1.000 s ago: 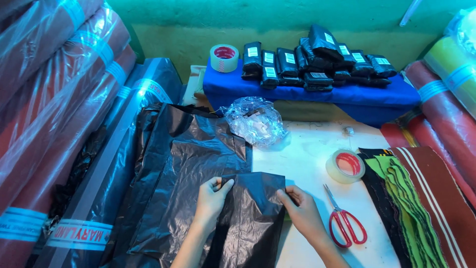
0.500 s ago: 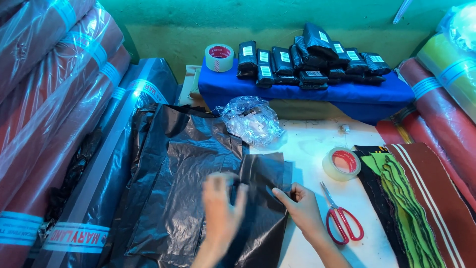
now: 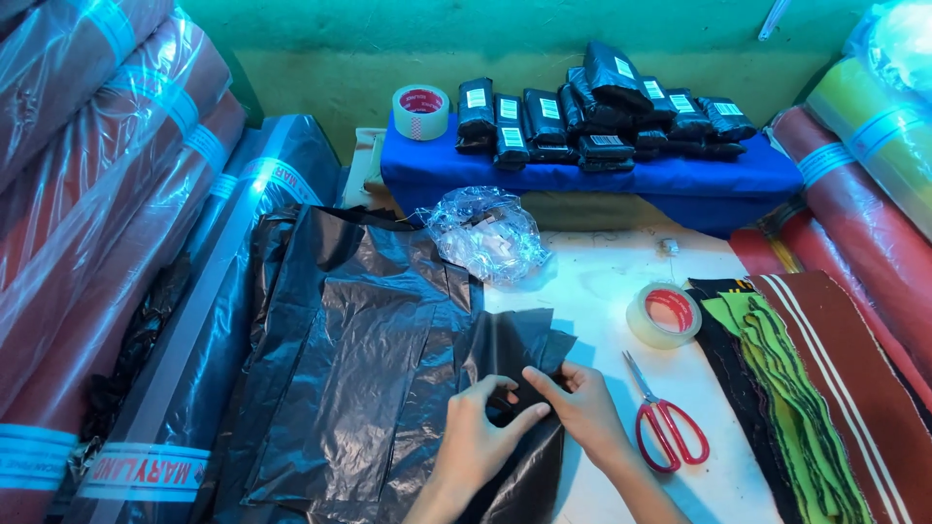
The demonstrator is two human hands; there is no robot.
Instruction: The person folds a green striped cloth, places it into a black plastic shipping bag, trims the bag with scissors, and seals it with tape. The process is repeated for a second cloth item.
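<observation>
since a second ago your hands have drawn together: your left hand [image 3: 482,432], then out at the edge of the black plastic bag [image 3: 505,364], now sits at its middle beside your right hand [image 3: 582,412].

head view: both hands pinch a fold of the bag, fingers closed on the film, thumbs nearly touching. the bag lies on the white table [image 3: 602,281], overlapping the spread black sheets [image 3: 359,369] at left. red scissors [image 3: 665,422] and a tape roll [image 3: 663,315] lie just right. you look mid-fold; next likely calls for pressing the crease flat and reaching for tape.
</observation>
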